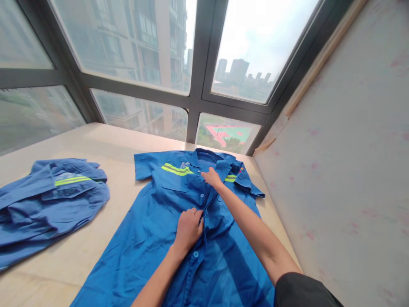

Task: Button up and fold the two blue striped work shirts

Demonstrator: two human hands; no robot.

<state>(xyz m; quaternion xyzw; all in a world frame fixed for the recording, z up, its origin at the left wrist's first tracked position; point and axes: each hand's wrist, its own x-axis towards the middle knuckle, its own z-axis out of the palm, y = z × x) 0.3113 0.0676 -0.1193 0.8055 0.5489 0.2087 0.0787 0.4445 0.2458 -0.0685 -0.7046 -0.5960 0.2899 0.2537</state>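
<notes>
A blue short-sleeved work shirt (153,230) with yellow-green reflective stripes lies face up and spread out on the beige surface (105,149), collar toward the window. My left hand (189,228) rests on the button placket at mid-chest, fingers curled onto the fabric and a ring showing. My right hand (211,177) reaches farther up and presses on the placket just below the collar, fingers bent down on the cloth.
A second blue shirt (47,200) with a reflective stripe lies crumpled at the left. Large windows (191,85) with dark frames close off the far side. A pale patterned wall (345,170) runs along the right edge of the surface.
</notes>
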